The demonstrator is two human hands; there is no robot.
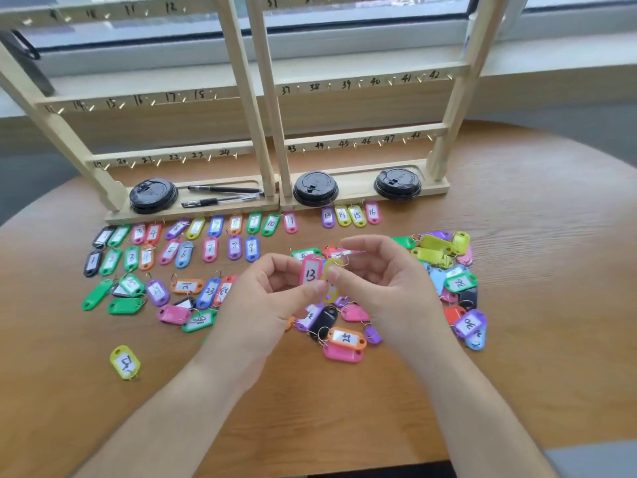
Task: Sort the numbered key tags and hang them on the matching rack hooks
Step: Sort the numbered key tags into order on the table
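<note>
The left rack and right rack stand side by side at the back of the table. Lids sit in their base trays, with pens in the left one. Rows of tags lie before the racks, a heap right of the rows, and a lone tag at front left.

A wooden table carries two hook racks in the upper frame. Numbered key tags lie in rows centre left, heaped centre right.
</note>
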